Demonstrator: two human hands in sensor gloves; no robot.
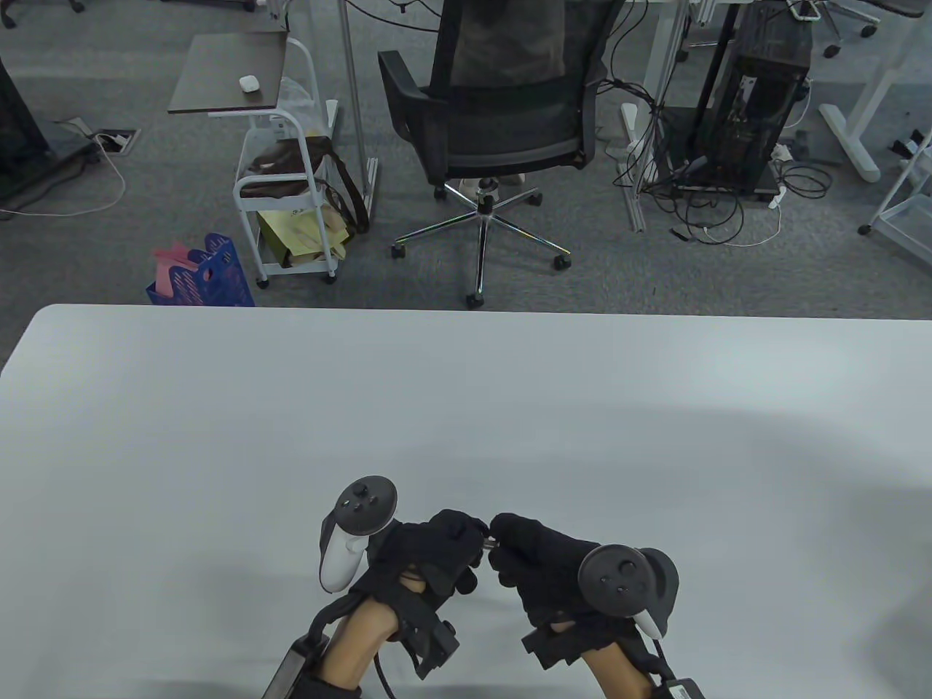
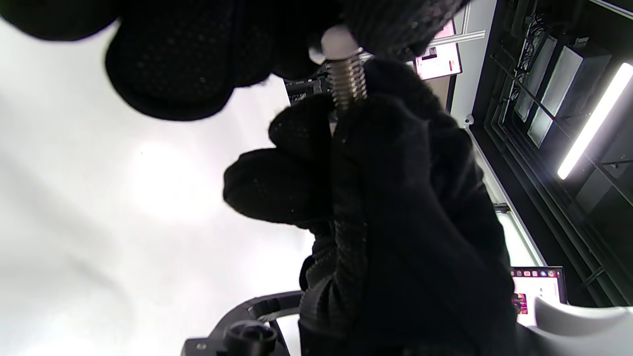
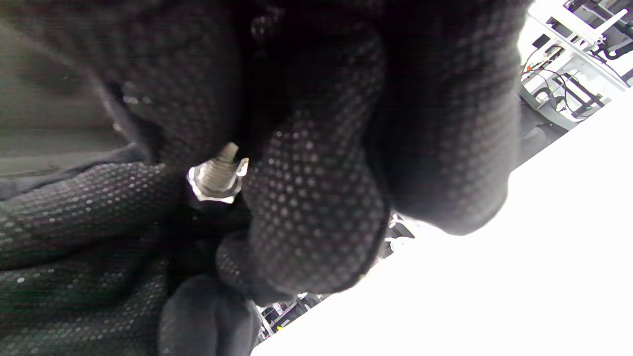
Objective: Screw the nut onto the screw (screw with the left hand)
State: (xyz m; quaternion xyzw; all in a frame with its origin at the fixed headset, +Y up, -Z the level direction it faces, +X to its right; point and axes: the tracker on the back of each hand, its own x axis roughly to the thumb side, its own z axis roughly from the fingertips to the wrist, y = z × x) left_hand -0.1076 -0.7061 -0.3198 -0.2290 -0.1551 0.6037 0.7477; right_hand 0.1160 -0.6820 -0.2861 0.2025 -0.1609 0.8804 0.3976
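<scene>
My two gloved hands meet low at the middle of the table view. My left hand point(image 1: 472, 537) pinches a shiny hex nut point(image 3: 213, 187) at its fingertips. My right hand point(image 1: 504, 545) grips a steel screw point(image 1: 489, 541), whose threaded shaft point(image 2: 348, 81) runs from the nut into the right fingers point(image 2: 385, 148). In the left wrist view the nut point(image 2: 336, 42) shows as a bright piece at the top of the thread. The nut sits on the thread. The screw's head is hidden inside the right hand. Both are held a little above the table.
The white table point(image 1: 466, 408) stretches bare in front of the hands. Beyond its far edge stand a black office chair point(image 1: 495, 124), a white trolley point(image 1: 287, 204) and a blue basket point(image 1: 207, 280) on the floor.
</scene>
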